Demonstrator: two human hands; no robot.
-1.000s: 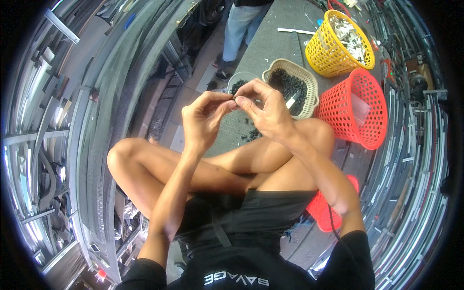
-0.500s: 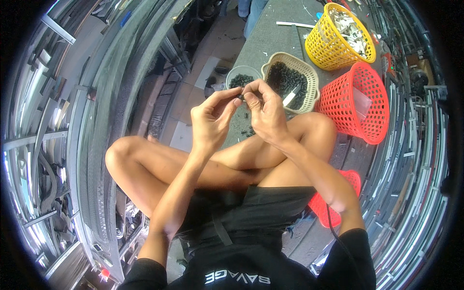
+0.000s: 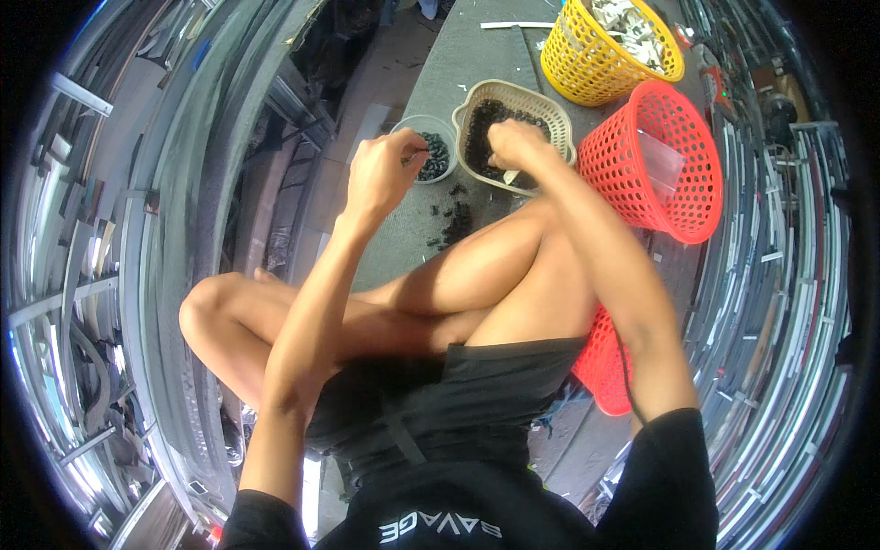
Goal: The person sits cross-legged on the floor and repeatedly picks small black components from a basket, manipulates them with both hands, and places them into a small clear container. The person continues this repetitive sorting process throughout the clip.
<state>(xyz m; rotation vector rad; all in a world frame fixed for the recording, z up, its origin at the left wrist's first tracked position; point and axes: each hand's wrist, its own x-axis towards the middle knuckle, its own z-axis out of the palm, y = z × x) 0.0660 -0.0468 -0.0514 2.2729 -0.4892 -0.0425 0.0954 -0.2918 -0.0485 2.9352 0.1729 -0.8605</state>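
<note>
- Head view: left hand [image 3: 381, 176] has its fingers curled together at a clear, round tub [image 3: 450, 165] of small, dark pieces [image 3: 434, 154]; whether it pinches one, I cannot tell.
- Right hand [image 3: 519, 147] dips into a beige, openwork plastic basket [image 3: 557, 121] of stubby black bits [image 3: 480, 126]; its hidden fingertips leave the grip unclear.
- Below, between both hands, loose black crumbs [image 3: 456, 223] dot matt grey boarding [image 3: 435, 87].
- Right of the right hand: a red, round-holed basket [image 3: 607, 151].

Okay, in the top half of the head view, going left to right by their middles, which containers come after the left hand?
Left hand → clear round tub → beige basket → yellow basket → red basket.
</note>
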